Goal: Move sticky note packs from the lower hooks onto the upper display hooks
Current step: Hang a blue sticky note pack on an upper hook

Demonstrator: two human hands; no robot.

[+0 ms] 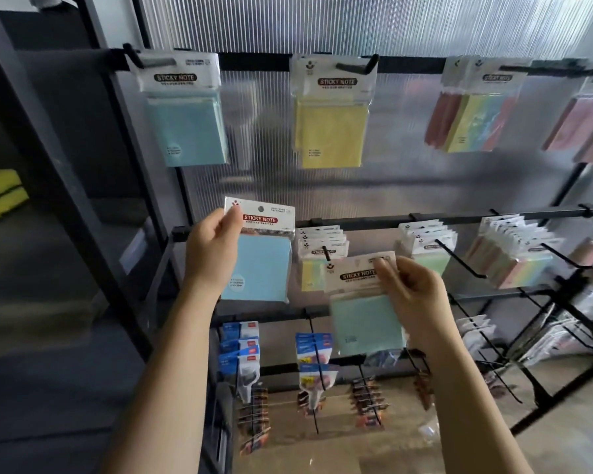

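Observation:
My left hand [213, 248] pinches the header card of a blue sticky note pack [259, 261], held upright in front of the lower rail's left end. My right hand [413, 292] pinches the header of a pale green-blue pack [367, 323], slightly blurred, in front of the lower hooks. On the upper rail hang a blue pack [185, 124] on the left hook, a yellow pack [332, 128] on the middle hook and a multicolour pack [473, 114] further right. The lower hooks hold several yellow packs [317, 261], green packs [428, 251] and pastel packs [517, 261].
Bare black hooks [463, 261] stick out toward me from the lower rail at the right. Below hang blue-carded packets [240, 347] and small clips [367, 401]. A dark shelf unit [65, 200] with yellow sponges [0, 196] stands at the left. Ribbed translucent panel behind.

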